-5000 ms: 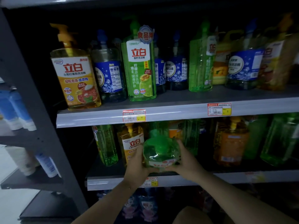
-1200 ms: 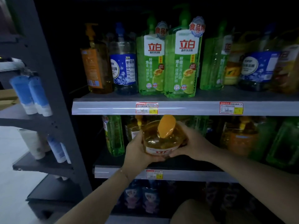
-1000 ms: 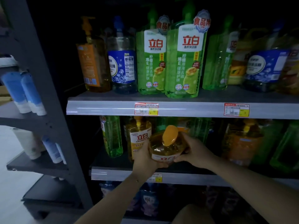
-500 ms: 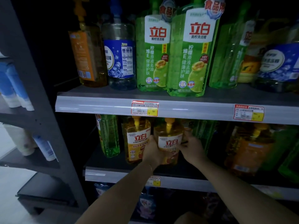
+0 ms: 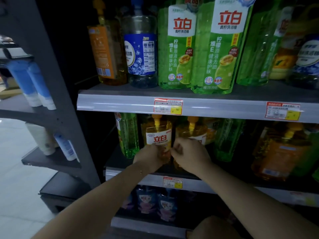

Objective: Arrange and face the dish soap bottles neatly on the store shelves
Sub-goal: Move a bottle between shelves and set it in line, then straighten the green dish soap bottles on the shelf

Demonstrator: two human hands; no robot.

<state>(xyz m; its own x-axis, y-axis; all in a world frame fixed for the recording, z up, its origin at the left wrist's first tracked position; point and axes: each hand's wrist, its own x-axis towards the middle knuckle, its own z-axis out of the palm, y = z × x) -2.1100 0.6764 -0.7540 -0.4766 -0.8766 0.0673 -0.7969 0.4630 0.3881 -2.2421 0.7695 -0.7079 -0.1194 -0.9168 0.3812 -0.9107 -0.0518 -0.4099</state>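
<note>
- Both arms reach in from the bottom of the view. Pouches (image 5: 155, 202) sit on the bottom level below them, blurred.
- Left hand (image 5: 149, 158): low against the front of the left yellow bottle (image 5: 158, 135). Blur there, so I cannot tell if its fingers grip or only rest.
- Right hand (image 5: 190, 155): fingers (image 5: 176, 149) curled in, looks like a hold on the right yellow bottle (image 5: 195, 130). The hand covers most of that label.
- Change: a second ago I had this right yellow bottle in both hands, out in front of the lower shelf (image 5: 189, 184), tipped with its cap toward me. Now it stands upright on that shelf with the pump up, just beside the left yellow bottle, nearly touching.
- Meaning: I judge this bottle as good as placed. What is left is to let go and check that its label faces out like its neighbour's.
- Same shelf: green bottle (image 5: 128, 135) to the left, an orange one (image 5: 279, 152) well off to the right, blurred.
- Upper shelf (image 5: 120, 103): two green bottles (image 5: 176, 49) face front side by side, where five seconds ago there was one. The orange bottle (image 5: 105, 52) at the left end stands side-on and likely needs turning.
</note>
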